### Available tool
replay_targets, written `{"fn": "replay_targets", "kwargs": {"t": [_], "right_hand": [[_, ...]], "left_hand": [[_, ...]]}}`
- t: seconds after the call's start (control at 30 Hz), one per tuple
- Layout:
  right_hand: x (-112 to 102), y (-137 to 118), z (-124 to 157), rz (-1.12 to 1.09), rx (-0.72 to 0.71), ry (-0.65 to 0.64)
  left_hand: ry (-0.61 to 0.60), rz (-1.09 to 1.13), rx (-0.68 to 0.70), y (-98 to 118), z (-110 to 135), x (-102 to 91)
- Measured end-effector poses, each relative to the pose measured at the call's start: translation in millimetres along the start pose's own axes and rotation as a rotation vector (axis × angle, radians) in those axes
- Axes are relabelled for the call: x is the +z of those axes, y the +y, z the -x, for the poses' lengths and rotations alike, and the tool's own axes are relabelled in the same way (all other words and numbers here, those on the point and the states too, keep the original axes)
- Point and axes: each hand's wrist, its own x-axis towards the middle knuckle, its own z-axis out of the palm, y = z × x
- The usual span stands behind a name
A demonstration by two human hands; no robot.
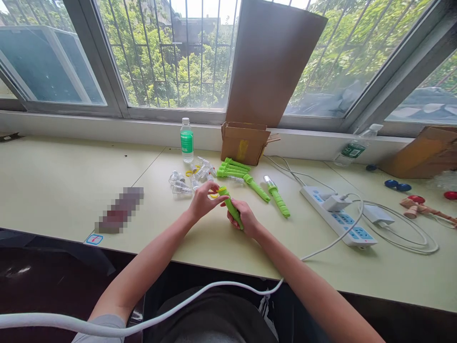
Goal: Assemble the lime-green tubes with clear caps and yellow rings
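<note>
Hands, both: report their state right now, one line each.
Left hand: thumb and fingers at the green handle's yellow-topped end; whether it grips cannot be told.
Right hand: closed, holding the green handle.

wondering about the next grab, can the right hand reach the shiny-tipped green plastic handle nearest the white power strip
Probably yes: nothing seems to stand between the right hand and the shiny-tipped green handle. The hand grips a yellow-rimmed green plastic handle, so would likely need to let go first.
</note>
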Motion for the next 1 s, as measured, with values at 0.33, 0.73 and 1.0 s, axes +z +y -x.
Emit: {"fn": "replay_targets", "kwargs": {"t": [0.33, 0.73, 1.0], "right_hand": [[-0.2, -0.5, 0.2, 0.014, -0.015, -0.016], [3.9, 8.5, -3.7, 0.296, -0.218, 0.194], [1.9, 10.4, -3.6, 0.389, -0.295, 0.224]], "left_hand": [[-0.007, -0.004, 0.006, -0.4, 0.3, 1.4], [0.060, -0.020, 0.014, -1.6, 3.2, 0.6], [0.027, -0.036, 0.016, -0.6, 2.1, 1.6]]}}
